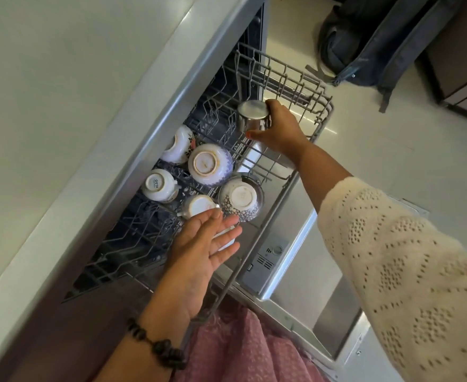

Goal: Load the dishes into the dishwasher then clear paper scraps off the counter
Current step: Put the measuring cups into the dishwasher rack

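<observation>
The dishwasher's upper rack (pixel 317 125) is pulled out over the open door (pixel 304 271). My right hand (pixel 279 130) grips an upside-down steel cup (pixel 253 115) over the rack's far end. Several cups and bowls stand upside down in the rack: a floral bowl (pixel 178 144), a blue-patterned bowl (pixel 210 164), a white cup (pixel 159 185), a spotted bowl (pixel 240 198) and a small white cup (pixel 197 205). My left hand (pixel 202 252) hovers flat and open just in front of the small white cup, fingertips near its rim, holding nothing.
The pale counter (pixel 47 106) runs along the left above the dishwasher. A dark backpack (pixel 378 42) lies on the light floor at top right, beside a cabinet (pixel 464 64). The rack's near left part holds only bare wire tines.
</observation>
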